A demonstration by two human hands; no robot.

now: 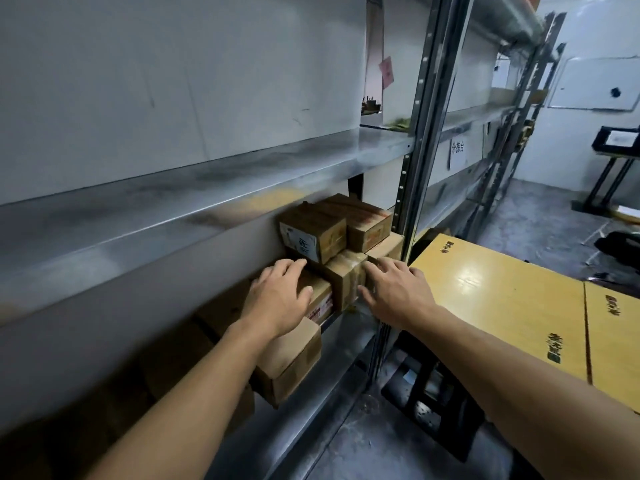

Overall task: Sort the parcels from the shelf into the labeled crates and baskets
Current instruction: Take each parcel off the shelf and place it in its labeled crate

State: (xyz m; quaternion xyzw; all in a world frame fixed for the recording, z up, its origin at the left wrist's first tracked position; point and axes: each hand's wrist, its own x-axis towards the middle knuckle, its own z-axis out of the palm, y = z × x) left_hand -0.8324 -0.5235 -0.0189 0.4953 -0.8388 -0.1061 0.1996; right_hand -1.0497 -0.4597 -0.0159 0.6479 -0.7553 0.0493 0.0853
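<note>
The left hand is laid palm-down on top of a red-labelled cardboard parcel, its fingers loosely straight and clasping nothing. The right hand is spread wide just beside a tape-wrapped parcel. Its thumb and fingertips are touching that parcel's right side without being closed round it. The tape-wrapped parcel is set between the two hands, pressed against the red-labelled one.

Two more parcels are stacked above and touch each other: a white-labelled parcel on the left and a parcel with reddish tape on the right. A plain brown parcel is seen lower down, under the left wrist, jutting towards the front of the shelf. All are held on a lower level of a grey metal shelving unit, close to its perforated upright. The level above is seen as a broad, dull steel board.

To the right of the upright a yellow tabletop printed with black characters is placed. A black crate is seen beneath it on the grey concrete floor. A paper sign is hung on the next shelving bay. A whiteboard is mounted on the white far wall.
</note>
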